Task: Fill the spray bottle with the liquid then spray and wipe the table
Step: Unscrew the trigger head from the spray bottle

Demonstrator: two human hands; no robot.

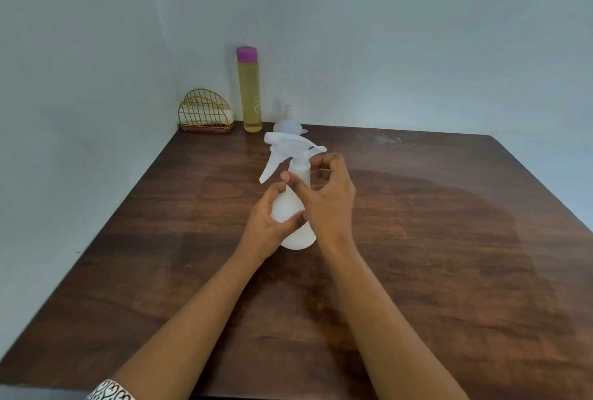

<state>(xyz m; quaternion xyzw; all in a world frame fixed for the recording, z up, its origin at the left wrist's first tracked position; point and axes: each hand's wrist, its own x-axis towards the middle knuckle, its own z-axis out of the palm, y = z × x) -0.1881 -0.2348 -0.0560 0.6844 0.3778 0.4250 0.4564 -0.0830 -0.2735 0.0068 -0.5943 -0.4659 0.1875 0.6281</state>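
Observation:
A white spray bottle (290,207) stands upright in the middle of the dark wooden table (433,239), its trigger head pointing left. My left hand (268,220) grips the bottle's body from the left. My right hand (327,197) is at the bottle's neck, its fingers curled round the collar below the trigger head. A tall bottle of yellow liquid (249,95) with a purple cap stands at the back by the wall. A white funnel (287,122) sits upside down just right of it, behind the sprayer.
A gold wire holder (205,114) with white cloths or napkins in it stands in the back left corner. Walls close the table's far and left sides. A whitish smear (385,139) marks the table's far edge.

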